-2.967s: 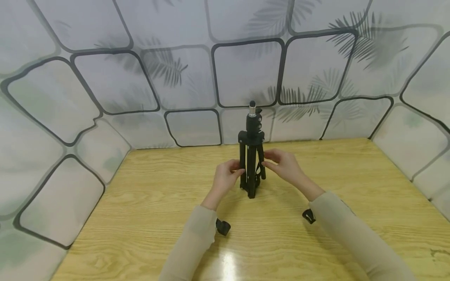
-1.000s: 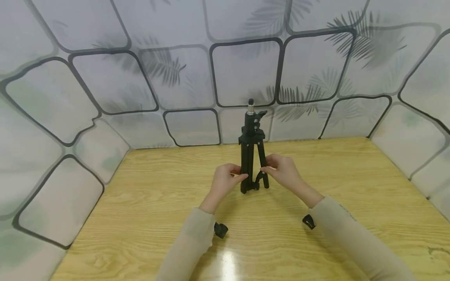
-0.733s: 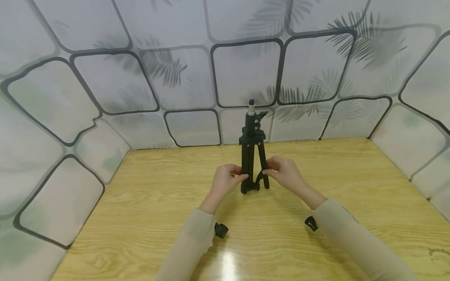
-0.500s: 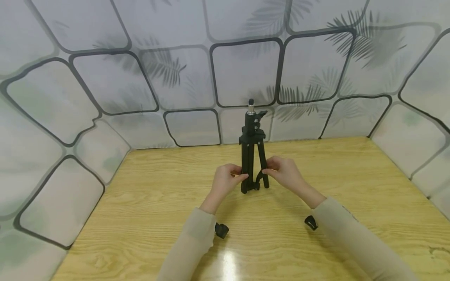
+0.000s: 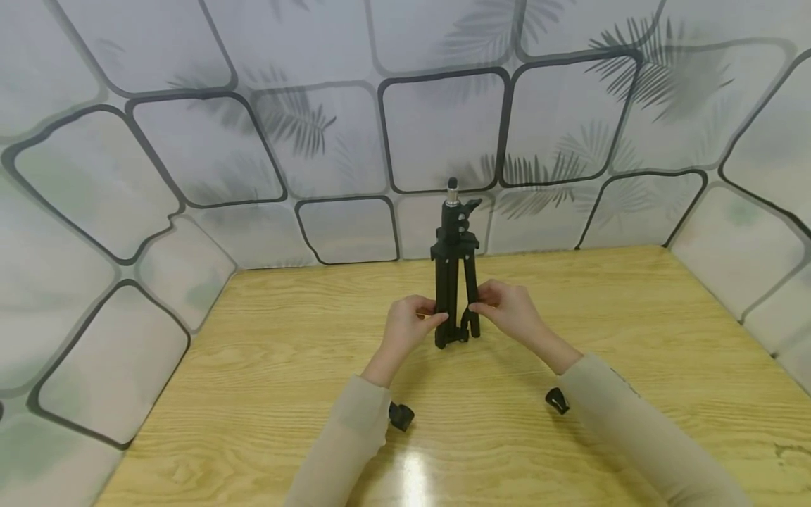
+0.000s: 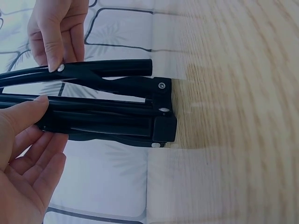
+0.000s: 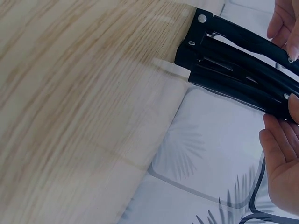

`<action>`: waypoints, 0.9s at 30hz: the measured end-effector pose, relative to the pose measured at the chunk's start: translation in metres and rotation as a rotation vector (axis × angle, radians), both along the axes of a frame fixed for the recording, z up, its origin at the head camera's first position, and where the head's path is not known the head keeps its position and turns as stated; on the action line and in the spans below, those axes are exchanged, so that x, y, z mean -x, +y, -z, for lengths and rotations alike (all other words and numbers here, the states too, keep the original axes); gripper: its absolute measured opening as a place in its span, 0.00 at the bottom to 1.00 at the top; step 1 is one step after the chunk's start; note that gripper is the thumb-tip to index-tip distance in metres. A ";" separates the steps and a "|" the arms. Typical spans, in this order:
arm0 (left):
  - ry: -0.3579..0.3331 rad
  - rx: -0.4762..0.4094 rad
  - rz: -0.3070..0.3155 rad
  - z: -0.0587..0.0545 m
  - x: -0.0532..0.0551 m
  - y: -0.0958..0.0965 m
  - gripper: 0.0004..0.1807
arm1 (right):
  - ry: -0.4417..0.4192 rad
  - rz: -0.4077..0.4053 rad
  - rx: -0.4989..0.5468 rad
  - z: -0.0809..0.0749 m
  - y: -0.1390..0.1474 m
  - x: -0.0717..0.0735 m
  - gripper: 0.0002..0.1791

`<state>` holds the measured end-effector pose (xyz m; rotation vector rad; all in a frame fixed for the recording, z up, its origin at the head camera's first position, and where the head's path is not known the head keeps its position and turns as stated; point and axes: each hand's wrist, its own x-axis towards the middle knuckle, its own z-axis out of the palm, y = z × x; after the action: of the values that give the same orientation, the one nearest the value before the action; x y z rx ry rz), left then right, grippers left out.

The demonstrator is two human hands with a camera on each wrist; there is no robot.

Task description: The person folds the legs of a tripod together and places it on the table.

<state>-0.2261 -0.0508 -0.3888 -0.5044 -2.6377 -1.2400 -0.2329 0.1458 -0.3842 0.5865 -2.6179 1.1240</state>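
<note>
From where I stand, the blk tripod (image 5: 451, 243) is upright on the wooden table (image 5: 266, 359). L hand (image 5: 405, 325) is at the L side of the tripod, low down, its thumb and fingers clamped on the L leg (image 5: 441, 278). R hand (image 5: 512, 310) is at the R side of the tripod, thumb and fingers pinching the R leg (image 5: 470, 273), which leans a bit apart from the others; its thumb is next to a silver rivet (image 6: 60, 68). A brace (image 6: 126, 85) runs btw. that leg and the tripod's bottom. At tripod's top is a metal tip (image 5: 453, 195) w/ a blk cap (image 5: 453, 182); a knob (image 5: 472, 205) points R. Behind the tripod is a patterned backdrop (image 5: 348, 155) w/ leaf prints; in front are two beige sleeves (image 5: 342, 440).
</note>
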 end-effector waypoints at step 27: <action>-0.018 -0.039 0.022 0.001 0.001 -0.001 0.12 | -0.003 -0.010 0.021 -0.002 -0.010 0.003 0.10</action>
<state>-0.2267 -0.0520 -0.3902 -0.5199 -2.6239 -1.3066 -0.2359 0.1359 -0.3826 0.5941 -2.6052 1.1544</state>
